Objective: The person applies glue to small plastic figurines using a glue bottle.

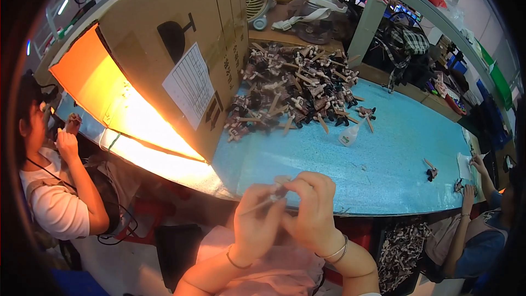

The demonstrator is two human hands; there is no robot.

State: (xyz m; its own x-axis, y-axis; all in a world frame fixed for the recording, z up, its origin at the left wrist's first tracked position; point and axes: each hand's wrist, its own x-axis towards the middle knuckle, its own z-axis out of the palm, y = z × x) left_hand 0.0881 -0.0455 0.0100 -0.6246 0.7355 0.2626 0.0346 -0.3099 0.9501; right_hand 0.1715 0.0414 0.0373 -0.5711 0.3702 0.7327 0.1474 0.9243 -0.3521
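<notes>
Just off the near edge of the blue table, my left hand [255,225] is closed around a small figurine [278,191], which is blurred and partly hidden by fingers. A thin pale stick juts from it to the left. My right hand [313,203] pinches the figurine's other side, thumb and fingers together. Beyond my hands lies a heap of similar brown and white figurines [296,87] with flat wooden sticks among them. A small white squeeze bottle [349,135] leans at the heap's near edge.
A large cardboard box [148,44], glowing orange inside, stands at the left on the blue table [394,159]. One person [60,197] works at the left, another [471,246] at the right. A stray figurine [432,174] lies near the right person. A bin of figurines [402,249] is below the table.
</notes>
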